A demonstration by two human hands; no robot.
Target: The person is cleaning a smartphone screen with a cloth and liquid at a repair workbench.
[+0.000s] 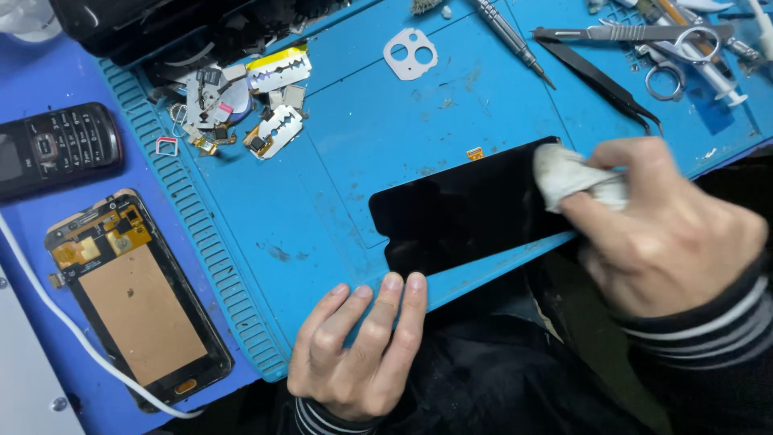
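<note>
A black phone screen panel (pixel 459 213) lies flat on a blue work mat (pixel 362 137), near its front edge. My right hand (pixel 668 229) is closed on a small white cloth (pixel 568 173) and presses it onto the panel's right end. My left hand (pixel 362 346) rests at the mat's front edge, fingers together, with the fingertips touching the panel's lower left edge. It holds nothing.
A phone display assembly with a copper-coloured back (pixel 137 298) and a black keypad phone (pixel 56 145) lie to the left, by a white cable (pixel 72 330). Razor blades and small parts (pixel 241 97), a camera frame (pixel 411 52), a screwdriver (pixel 511 36), tweezers (pixel 600 80) and scissors (pixel 668 56) lie farther back.
</note>
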